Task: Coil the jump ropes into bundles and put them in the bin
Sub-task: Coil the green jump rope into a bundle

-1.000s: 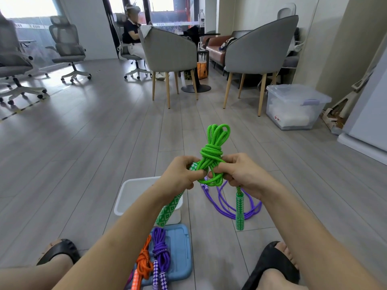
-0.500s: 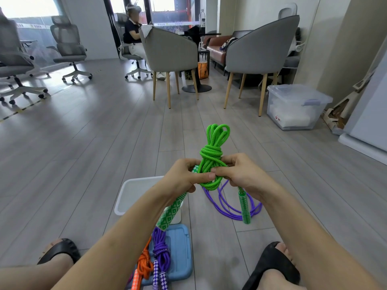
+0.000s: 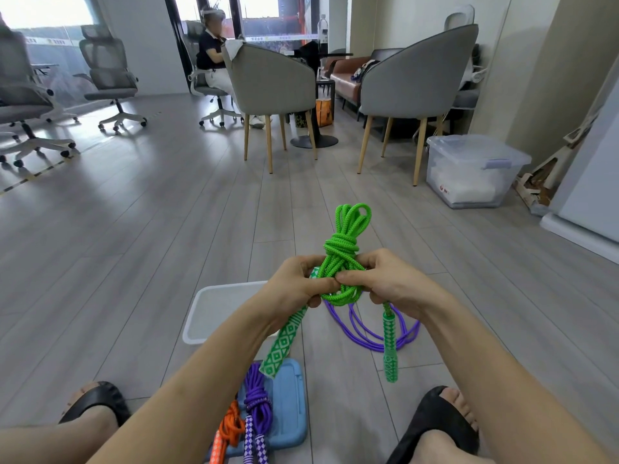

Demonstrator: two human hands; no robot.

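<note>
Centre of frame: left hand [image 3: 294,289] and right hand [image 3: 385,283], both with fingers curled, grip the knotted green rope [image 3: 341,252], its loops standing above the knuckles and both handles hanging below. White bin [image 3: 204,313] lower left; loose purple rope [image 3: 365,336] on the floor behind.

I see a grey wood-plank floor [image 3: 140,249] filling most of the frame. On it, lower centre, sits a white bin [image 3: 214,313], and just below it a blue lid [image 3: 288,406] carrying a coiled purple bundle [image 3: 256,403] and an orange bundle [image 3: 231,426]. A loose purple rope [image 3: 365,336] lies right of centre. At right stands a clear storage box [image 3: 469,172]; chairs [image 3: 274,95] stand across the top.
</note>
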